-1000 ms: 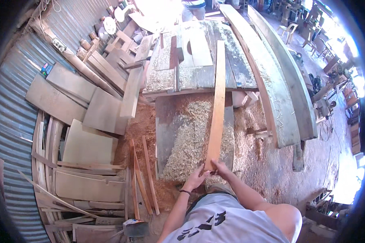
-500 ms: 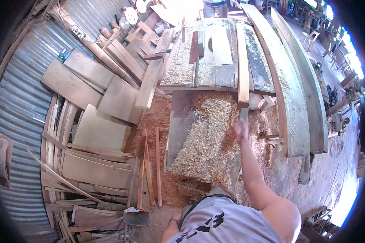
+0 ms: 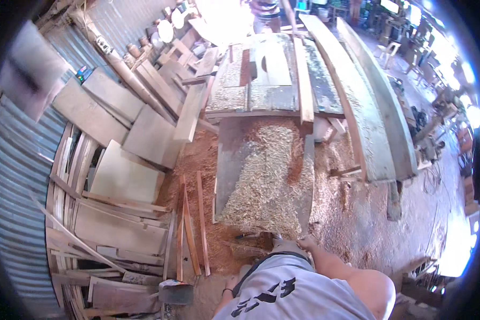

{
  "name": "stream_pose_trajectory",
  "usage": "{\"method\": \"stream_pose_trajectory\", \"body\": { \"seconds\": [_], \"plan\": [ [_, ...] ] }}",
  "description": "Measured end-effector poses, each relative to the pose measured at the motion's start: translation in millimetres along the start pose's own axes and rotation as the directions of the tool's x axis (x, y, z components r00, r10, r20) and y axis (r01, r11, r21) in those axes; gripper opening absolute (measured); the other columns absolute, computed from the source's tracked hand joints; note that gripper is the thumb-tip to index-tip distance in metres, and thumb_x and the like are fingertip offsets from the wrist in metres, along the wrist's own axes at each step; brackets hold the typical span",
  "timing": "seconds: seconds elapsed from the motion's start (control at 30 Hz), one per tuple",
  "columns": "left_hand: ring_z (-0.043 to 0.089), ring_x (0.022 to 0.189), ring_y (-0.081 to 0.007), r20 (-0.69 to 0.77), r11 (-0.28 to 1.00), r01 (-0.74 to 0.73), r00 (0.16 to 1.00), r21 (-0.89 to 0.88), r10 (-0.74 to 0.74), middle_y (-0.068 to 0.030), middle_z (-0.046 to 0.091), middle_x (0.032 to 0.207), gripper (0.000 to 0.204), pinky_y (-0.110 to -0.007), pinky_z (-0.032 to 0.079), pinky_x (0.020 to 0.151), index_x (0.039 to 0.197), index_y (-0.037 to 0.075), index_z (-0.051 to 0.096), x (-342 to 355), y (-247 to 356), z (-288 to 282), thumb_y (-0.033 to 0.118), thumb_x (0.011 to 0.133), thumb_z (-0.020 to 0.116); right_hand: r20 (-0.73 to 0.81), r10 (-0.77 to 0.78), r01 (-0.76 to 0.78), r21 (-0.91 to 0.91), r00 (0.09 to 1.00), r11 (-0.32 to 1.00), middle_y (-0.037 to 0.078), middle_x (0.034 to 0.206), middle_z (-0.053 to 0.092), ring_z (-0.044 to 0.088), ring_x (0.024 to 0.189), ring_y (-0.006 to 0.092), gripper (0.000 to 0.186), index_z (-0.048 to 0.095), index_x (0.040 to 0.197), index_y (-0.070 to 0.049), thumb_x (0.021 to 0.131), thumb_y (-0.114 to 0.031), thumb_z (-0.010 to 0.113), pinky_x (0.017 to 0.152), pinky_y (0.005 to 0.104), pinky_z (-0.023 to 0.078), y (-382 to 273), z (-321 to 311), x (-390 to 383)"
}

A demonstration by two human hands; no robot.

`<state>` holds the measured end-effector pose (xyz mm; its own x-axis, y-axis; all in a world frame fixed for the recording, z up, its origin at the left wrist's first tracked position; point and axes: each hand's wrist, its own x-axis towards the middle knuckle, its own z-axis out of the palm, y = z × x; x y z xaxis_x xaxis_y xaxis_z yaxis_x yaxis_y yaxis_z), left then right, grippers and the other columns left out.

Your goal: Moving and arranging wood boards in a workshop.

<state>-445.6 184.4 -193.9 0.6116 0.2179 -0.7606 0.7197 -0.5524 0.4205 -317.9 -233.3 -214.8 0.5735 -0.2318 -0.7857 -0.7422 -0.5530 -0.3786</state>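
Observation:
My right hand (image 3: 306,244) is low by my waist, next to the near edge of a shavings-covered panel (image 3: 230,144). It is small in the picture, and its fingers do not show clearly. Beside my left hip hangs my left hand (image 3: 231,284), partly hidden by my shirt. Ahead, a long narrow wooden plank (image 3: 302,80) lies lengthwise on the worktable (image 3: 274,113), its near end reaching past the table's front edge. Pale wood shavings (image 3: 269,181) cover much of the panel.
Two long thick boards (image 3: 365,112) (image 3: 384,101) slope along the right. Stacked panels and offcuts (image 3: 125,181) crowd the left, by a corrugated metal wall (image 3: 16,213). Thin strips (image 3: 202,224) lie on the sawdust floor. Another person (image 3: 265,13) stands beyond the table.
My right hand has drawn back from the near end of the plank to my waist. The view has shifted slightly. My left hand stays by my side.

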Motion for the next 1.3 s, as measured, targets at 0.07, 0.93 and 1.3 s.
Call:
{"method": "stream_pose_trajectory", "body": {
  "seconds": [0.07,0.93,1.3],
  "plan": [
    [0.055,0.084,-0.0255,0.077,0.980,-0.197,0.978,0.035,0.194,-0.0196,0.057,0.087,0.038,-0.035,0.044,0.067,0.090,-0.003,0.056,5.9,16.4,-11.2,0.030,0.072,0.049,0.032,-0.155,0.158,-0.179,0.987,0.971,0.015,0.081,0.057,0.057,0.069,0.0264,0.047,0.054,0.090,-0.001,0.068,-0.043,0.053,0.059,0.0371,0.047,0.2,-31.3,-8.1],
    [0.052,0.051,-0.0155,0.249,0.995,-0.015,0.968,0.094,-0.009,-0.0056,0.054,0.064,0.017,-0.028,0.041,0.041,0.078,0.007,0.053,-55.9,-63.5,28.7,0.023,0.077,0.046,0.059,0.015,0.007,-0.354,0.998,0.935,0.015,0.097,0.055,0.054,0.086,0.0265,0.050,0.056,0.096,-0.005,0.063,-0.043,0.054,0.073,0.0347,0.043,112.3,51.2,-110.3],
    [0.053,0.057,-0.0192,0.443,0.870,-0.473,0.755,-0.142,0.483,-0.0069,0.054,0.064,0.021,-0.030,0.043,0.053,0.073,0.008,0.056,20.9,-24.7,100.8,0.025,0.075,0.042,0.182,-0.013,0.011,0.010,0.983,1.000,0.015,0.102,0.054,0.051,0.094,0.0296,0.053,0.053,0.103,-0.008,0.065,-0.045,0.049,0.080,0.0348,0.040,160.8,-50.3,-148.6]
  ]
}}
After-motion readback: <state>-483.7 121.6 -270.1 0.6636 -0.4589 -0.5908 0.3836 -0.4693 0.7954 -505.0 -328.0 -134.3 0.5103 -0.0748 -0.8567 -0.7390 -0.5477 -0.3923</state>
